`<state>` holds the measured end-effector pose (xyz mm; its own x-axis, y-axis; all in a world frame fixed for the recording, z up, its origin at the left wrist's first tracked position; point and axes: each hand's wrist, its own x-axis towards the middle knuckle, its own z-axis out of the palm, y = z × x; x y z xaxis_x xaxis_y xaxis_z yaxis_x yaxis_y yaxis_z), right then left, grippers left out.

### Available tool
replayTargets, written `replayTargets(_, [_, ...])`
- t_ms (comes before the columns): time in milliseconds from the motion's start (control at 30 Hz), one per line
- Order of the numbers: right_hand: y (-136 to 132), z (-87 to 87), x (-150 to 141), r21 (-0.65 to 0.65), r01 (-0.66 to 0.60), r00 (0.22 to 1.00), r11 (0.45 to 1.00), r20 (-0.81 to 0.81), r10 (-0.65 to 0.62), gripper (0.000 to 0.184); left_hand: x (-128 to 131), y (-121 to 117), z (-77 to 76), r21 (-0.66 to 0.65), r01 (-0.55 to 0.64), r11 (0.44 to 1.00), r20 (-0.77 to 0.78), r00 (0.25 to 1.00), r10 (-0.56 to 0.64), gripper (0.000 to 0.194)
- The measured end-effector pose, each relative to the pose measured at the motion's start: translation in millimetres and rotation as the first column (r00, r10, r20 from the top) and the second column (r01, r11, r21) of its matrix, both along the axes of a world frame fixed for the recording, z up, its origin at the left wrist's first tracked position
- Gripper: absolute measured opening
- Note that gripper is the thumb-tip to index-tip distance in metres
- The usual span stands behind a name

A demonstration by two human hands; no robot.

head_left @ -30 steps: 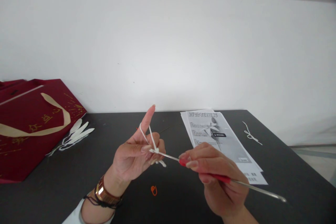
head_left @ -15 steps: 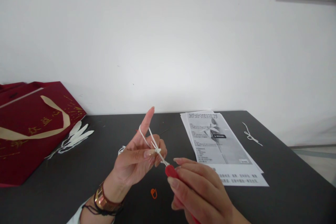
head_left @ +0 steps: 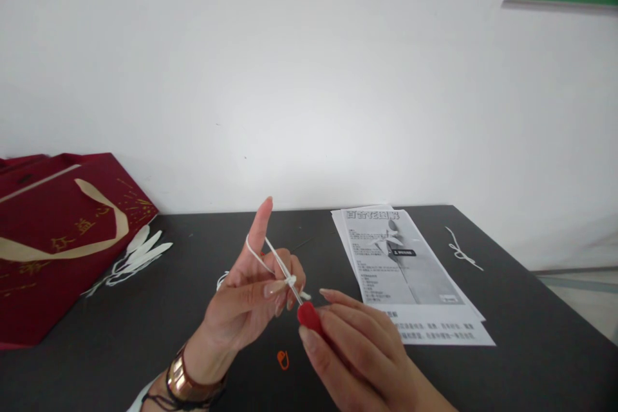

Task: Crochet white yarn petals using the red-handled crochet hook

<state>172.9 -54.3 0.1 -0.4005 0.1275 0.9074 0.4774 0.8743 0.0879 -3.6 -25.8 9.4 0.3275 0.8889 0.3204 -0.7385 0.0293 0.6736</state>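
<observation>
White yarn (head_left: 255, 253) loops around the raised index finger of my left hand (head_left: 246, 296). Thumb and middle finger of that hand pinch a small knotted bit of the yarn. My right hand (head_left: 360, 347) grips the red handle of a crochet hook (head_left: 309, 317); its metal shaft points up and left through the pinched stitch, with the yarn strand lying along it. A short white tail shows just beyond the shaft. The hook's very tip is too small to make out. Below the hands an orange stitch marker (head_left: 282, 360) lies on the black table (head_left: 261, 386).
At the left stands a dark red gift bag (head_left: 48, 225) with a cream ribbon. Beside it lie several white crocheted petals (head_left: 140, 254) with loose tails. Printed pattern sheets (head_left: 410, 270) rest at the right, and a knotted white yarn piece (head_left: 462, 251) lies beyond them.
Both hands have shifted slightly left. The hook has pushed further through the stitch, its red handle now nearer my left fingers. My left index finger has tilted more upright.
</observation>
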Motion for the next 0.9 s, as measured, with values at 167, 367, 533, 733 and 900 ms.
replayTargets(167, [1,-9.5,-5,0.056,0.069,0.998,0.996,-0.001,-0.069,0.019,1,-3,1.8,0.052,-0.097,0.994,-0.066,0.993,0.100,0.086])
replayTargets(367, [-5,-1.7,-1,-0.037,0.135,0.989,0.990,0.071,-0.132,0.020,-5,-1,-0.4,0.215,-0.164,0.963,-0.176,0.963,0.204,0.079])
replayTargets(533, [-6,-2.1,2,-0.064,0.092,0.994,0.994,0.060,-0.088,0.020,-5,4,-4.0,0.201,-0.134,0.970,-0.173,0.970,0.170,0.082])
replayTargets(733, [-4,0.2,4,-0.118,0.036,0.999,0.992,0.030,-0.032,0.018,-7,4,-4.0,0.161,-0.110,0.981,-0.163,0.977,0.137,0.092])
replayTargets(900, [-1,-0.3,5,-0.233,-0.107,0.989,0.967,-0.120,0.081,0.032,-10,5,-6.1,0.151,-0.059,0.987,-0.189,0.978,0.088,0.094])
